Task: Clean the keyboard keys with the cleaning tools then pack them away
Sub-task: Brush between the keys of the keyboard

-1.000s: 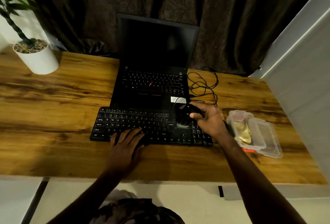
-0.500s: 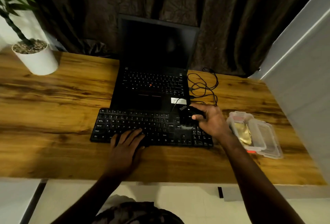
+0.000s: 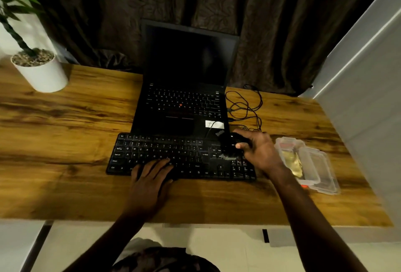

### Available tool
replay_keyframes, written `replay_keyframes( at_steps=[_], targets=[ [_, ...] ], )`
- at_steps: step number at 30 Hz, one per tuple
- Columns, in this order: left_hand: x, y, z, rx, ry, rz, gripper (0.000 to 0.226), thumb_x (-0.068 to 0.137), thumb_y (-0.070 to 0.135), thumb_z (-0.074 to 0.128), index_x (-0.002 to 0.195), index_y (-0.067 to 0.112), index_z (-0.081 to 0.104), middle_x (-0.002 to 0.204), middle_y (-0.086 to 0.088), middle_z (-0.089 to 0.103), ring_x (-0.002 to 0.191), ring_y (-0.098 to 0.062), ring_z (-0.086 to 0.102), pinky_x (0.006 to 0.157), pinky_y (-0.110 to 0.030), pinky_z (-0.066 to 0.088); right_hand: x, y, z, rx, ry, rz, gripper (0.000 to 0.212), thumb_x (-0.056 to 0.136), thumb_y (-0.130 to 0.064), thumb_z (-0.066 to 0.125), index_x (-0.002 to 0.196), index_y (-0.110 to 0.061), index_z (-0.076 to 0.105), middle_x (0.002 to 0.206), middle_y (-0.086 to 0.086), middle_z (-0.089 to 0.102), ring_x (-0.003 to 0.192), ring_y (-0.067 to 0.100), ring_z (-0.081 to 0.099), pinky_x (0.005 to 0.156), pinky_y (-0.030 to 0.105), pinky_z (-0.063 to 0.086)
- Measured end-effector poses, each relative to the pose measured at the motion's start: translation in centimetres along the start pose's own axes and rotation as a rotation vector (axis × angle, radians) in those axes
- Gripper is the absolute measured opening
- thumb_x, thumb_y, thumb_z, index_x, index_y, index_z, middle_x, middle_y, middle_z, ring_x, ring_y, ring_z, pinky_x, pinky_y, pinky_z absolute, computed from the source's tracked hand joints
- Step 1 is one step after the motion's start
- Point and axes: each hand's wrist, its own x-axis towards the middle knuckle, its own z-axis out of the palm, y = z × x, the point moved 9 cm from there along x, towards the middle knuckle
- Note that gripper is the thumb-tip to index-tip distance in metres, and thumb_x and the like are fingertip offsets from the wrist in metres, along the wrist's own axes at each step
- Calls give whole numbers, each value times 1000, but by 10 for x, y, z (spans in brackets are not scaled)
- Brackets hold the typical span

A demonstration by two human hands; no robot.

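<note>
Wooden desk; left hand flat, steadying black plastic keyboard; right hand curled round black rounded cleaning brush. Best sweep lightly, row by row.

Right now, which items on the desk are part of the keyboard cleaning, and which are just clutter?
In the job: keyboard; black cleaning tool gripped by the right hand; left hand on the keys; clear case holding a yellow item.
Lying about: laptop; cable; potted plant.
</note>
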Motion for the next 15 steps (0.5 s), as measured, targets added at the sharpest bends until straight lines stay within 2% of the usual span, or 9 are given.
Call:
replay_keyframes(
  at_steps=[2,3,4,5,7,8,10,12,15],
  targets=[
    [0,-1,2,0,-16,-11,45,97,45,38,131,23,59,142,1,53,129,-21,44,109,-52,23,-1,6,-7,-23,10,15,46,89,-13,66,129,-34,59,123,5,67,83,15,68,72,31,61],
    [0,-1,2,0,-18,-13,45,97,45,38,131,23,59,142,1,53,130,-21,44,109,-52,23,0,6,-7,-26,14,19,46,89,-14,67,129,-34,59,124,5,66,86,15,68,75,35,61],
    [0,0,2,0,-17,-10,45,97,45,38,130,23,59,142,1,53,129,-21,44,109,-52,23,-1,4,-6,-13,24,10,45,89,-13,67,129,-32,60,123,2,66,89,12,67,78,32,61],
    [0,1,1,0,-11,-5,45,97,45,38,130,22,59,141,1,54,129,-21,44,109,-51,22,-1,-1,-4,6,28,1,45,88,-11,68,129,-29,61,119,-3,66,89,6,65,77,24,59],
    [0,1,-1,-8,-4,3,46,97,44,38,130,21,60,141,1,54,129,-22,45,110,-49,21,-4,-12,1,51,27,-22,43,89,-6,67,127,-25,63,104,-10,66,79,-6,63,65,8,52],
    [-1,2,-2,-12,-4,3,46,98,44,37,130,21,60,141,1,54,129,-21,45,110,-49,20,-5,-13,1,64,31,-32,43,88,-4,67,126,-24,63,99,-12,65,77,-10,63,62,5,50],
    [0,2,-3,-19,-7,-4,46,98,44,37,131,22,60,141,1,54,130,-21,45,110,-49,21,-6,-6,-3,83,41,-19,45,87,-2,67,125,-24,64,103,-12,65,86,-6,65,69,9,53],
    [0,2,-3,-17,-6,-8,45,98,44,36,130,22,60,140,1,55,129,-20,44,109,-48,21,-5,11,-12,77,48,16,49,86,-2,67,127,-29,63,113,-5,68,98,9,66,79,21,58],
    [1,3,-4,-7,-7,-5,45,97,45,36,129,23,60,139,1,55,128,-19,43,108,-47,21,-6,28,-22,11,47,44,50,88,-7,65,129,-34,60,115,4,69,100,16,65,85,31,58]
  ],
)
